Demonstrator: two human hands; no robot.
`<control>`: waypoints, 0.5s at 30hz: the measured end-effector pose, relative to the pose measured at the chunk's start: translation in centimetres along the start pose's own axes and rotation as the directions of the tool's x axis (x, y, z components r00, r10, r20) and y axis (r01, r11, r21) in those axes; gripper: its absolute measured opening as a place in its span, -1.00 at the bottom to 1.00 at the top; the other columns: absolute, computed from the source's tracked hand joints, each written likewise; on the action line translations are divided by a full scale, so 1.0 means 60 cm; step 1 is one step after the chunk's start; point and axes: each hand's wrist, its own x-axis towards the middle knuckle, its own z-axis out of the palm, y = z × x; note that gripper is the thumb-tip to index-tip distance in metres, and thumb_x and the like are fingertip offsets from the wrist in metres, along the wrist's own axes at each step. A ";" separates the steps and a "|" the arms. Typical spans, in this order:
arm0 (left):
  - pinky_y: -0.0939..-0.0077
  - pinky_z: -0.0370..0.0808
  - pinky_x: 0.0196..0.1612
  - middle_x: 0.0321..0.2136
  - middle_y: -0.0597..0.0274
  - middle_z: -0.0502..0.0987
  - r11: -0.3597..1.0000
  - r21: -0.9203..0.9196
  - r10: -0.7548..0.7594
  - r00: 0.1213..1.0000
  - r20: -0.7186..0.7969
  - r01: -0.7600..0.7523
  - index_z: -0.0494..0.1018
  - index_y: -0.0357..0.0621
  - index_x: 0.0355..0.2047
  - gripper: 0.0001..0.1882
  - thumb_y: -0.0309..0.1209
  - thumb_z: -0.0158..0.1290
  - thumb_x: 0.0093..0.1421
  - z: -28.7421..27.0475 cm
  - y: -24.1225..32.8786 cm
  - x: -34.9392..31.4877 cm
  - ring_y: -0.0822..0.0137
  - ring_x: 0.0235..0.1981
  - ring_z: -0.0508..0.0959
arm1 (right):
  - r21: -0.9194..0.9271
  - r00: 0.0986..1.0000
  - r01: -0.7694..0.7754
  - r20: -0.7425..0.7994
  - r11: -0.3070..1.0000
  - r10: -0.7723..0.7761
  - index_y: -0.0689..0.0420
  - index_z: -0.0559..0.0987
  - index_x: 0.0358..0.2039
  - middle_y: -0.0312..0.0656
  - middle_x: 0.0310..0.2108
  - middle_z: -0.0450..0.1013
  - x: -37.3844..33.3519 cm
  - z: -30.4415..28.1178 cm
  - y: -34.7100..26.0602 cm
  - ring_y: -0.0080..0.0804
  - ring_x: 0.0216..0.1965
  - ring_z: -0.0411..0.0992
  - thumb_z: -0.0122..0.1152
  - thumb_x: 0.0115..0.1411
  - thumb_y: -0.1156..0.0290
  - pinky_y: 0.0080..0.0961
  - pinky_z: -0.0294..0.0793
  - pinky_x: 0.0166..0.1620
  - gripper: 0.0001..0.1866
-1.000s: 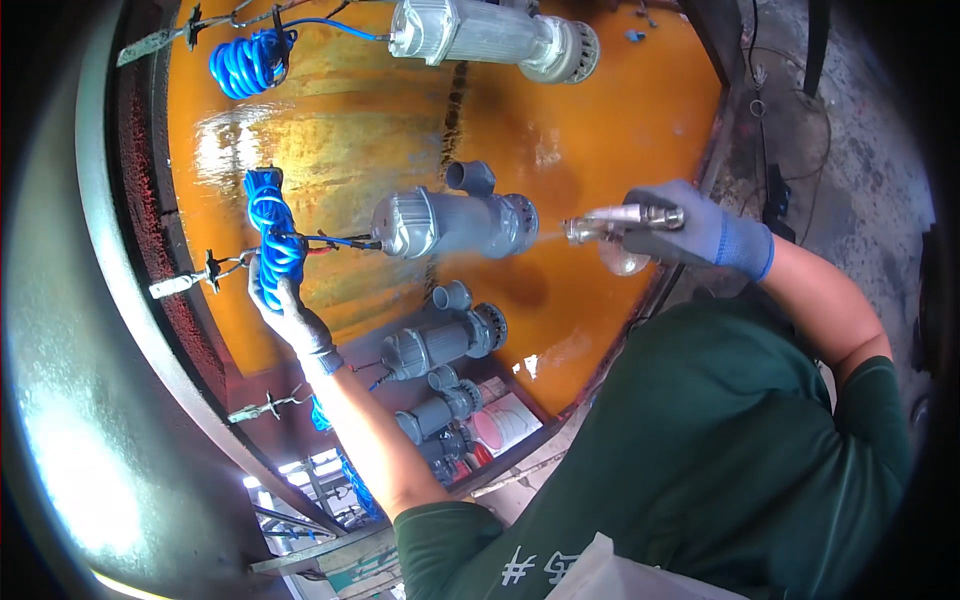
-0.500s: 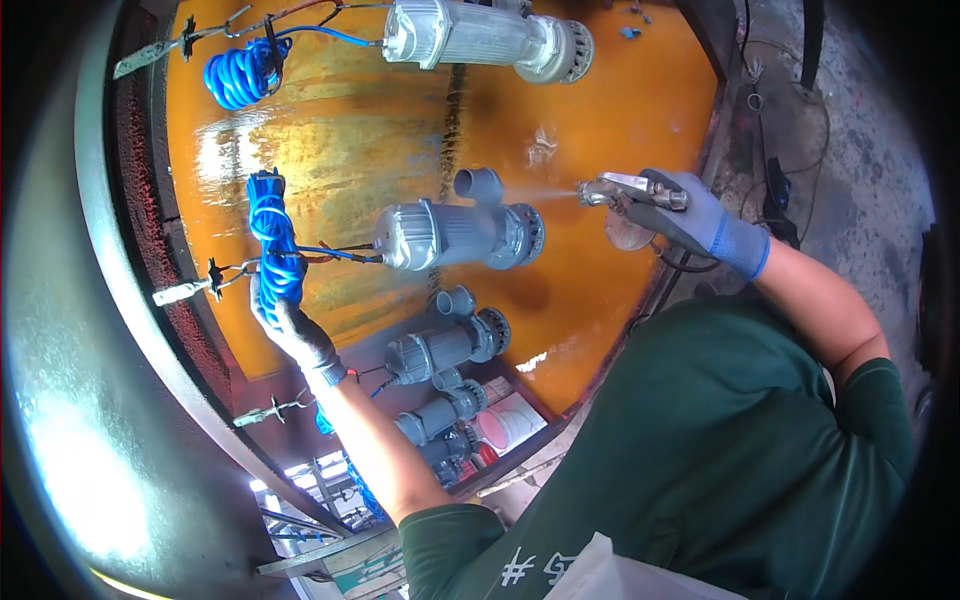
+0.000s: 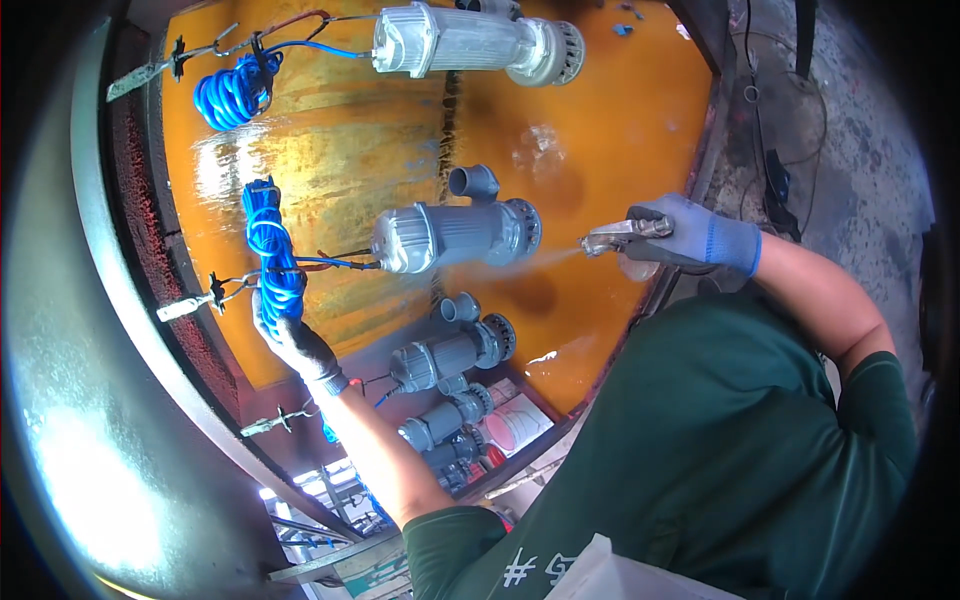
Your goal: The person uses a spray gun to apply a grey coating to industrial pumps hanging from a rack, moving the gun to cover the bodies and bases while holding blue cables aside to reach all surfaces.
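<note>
My gloved right hand [image 3: 675, 232] is closed round a metal spray gun [image 3: 625, 235], and a pale mist leaves its nozzle toward the left. Facing that nozzle hangs a grey pump [image 3: 450, 237] with a short round outlet on its upper side; the mist passes along its lower right edge. In my gloved left hand [image 3: 297, 340] is a coiled blue cable [image 3: 275, 250], gripped at its lower end. From this coil a blue lead runs right to the pump. The gun's trigger and most of my right fingers are hidden.
Another pump [image 3: 470, 42] with its own blue coil [image 3: 235, 92] hangs at the top. Several more pumps [image 3: 440, 360] hang lower down, near a pink bucket [image 3: 513, 427]. Metal hooks [image 3: 185, 307] come off a curved rail at left. Behind is a wet-looking orange panel [image 3: 590, 130].
The spray gun has dropped and tilted, so its mist now crosses the pump's lower side instead of its outlet. My left hand still holds the coil, slightly lower.
</note>
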 end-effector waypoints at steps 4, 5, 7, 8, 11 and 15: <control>0.04 0.14 0.49 0.37 -0.05 0.34 1.000 -0.029 -0.007 1.000 0.021 0.008 0.17 -0.31 0.46 -0.09 0.15 0.10 0.38 -0.001 0.001 0.000 0.10 0.39 0.35 | 0.100 0.969 -0.119 -0.204 0.988 0.137 0.20 0.62 -0.20 -0.05 -0.33 0.65 0.009 0.014 0.022 -0.24 -0.24 0.68 0.35 0.33 0.20 -0.32 0.60 -0.13 -0.70; 0.04 0.14 0.49 0.37 -0.06 0.34 0.999 -0.033 -0.009 1.000 0.025 0.010 0.18 -0.32 0.46 -0.10 0.13 0.10 0.38 -0.002 0.002 -0.001 0.09 0.38 0.36 | 0.169 0.949 -0.156 -0.247 0.973 0.194 0.21 0.61 -0.20 -0.03 -0.33 0.65 0.012 0.015 0.017 -0.20 -0.24 0.68 0.36 0.33 0.18 -0.31 0.60 -0.12 -0.68; 0.04 0.15 0.49 0.37 -0.06 0.35 0.999 -0.038 -0.011 0.999 0.032 0.012 0.19 -0.32 0.46 -0.11 0.11 0.11 0.39 -0.003 0.008 -0.005 0.09 0.38 0.37 | 0.240 0.924 -0.188 -0.285 0.952 0.255 0.21 0.61 -0.20 -0.02 -0.32 0.64 0.012 0.016 0.020 -0.17 -0.24 0.68 0.36 0.32 0.16 -0.30 0.60 -0.12 -0.67; 0.06 0.17 0.48 0.36 -0.06 0.36 1.000 -0.013 -0.027 0.999 0.021 0.027 0.21 -0.33 0.45 -0.13 0.08 0.12 0.39 -0.003 0.014 -0.009 0.08 0.37 0.38 | 0.125 0.954 -0.182 -0.220 0.975 0.206 0.21 0.61 -0.20 -0.03 -0.33 0.65 0.009 0.018 0.026 -0.18 -0.23 0.68 0.37 0.31 0.15 -0.30 0.60 -0.12 -0.66; 0.10 0.23 0.45 0.31 -0.06 0.42 0.999 -0.010 -0.034 0.999 -0.004 0.034 0.28 -0.36 0.41 -0.19 0.01 0.16 0.37 -0.013 0.020 -0.019 0.09 0.32 0.44 | -0.080 0.985 -0.157 -0.085 0.984 0.150 0.19 0.62 -0.19 -0.04 -0.34 0.64 0.003 0.019 0.021 -0.17 -0.24 0.67 0.39 0.29 0.13 -0.30 0.60 -0.13 -0.65; 0.12 0.33 0.39 0.25 -0.09 0.48 0.996 0.031 -0.076 0.994 -0.079 0.079 0.36 -0.40 0.35 -0.23 -0.09 0.22 0.31 -0.031 0.032 -0.037 0.09 0.27 0.48 | -0.066 0.990 -0.137 -0.038 0.988 0.135 0.17 0.61 -0.19 -0.08 -0.36 0.64 0.006 0.019 0.038 -0.20 -0.26 0.66 0.36 0.31 0.16 -0.30 0.59 -0.15 -0.68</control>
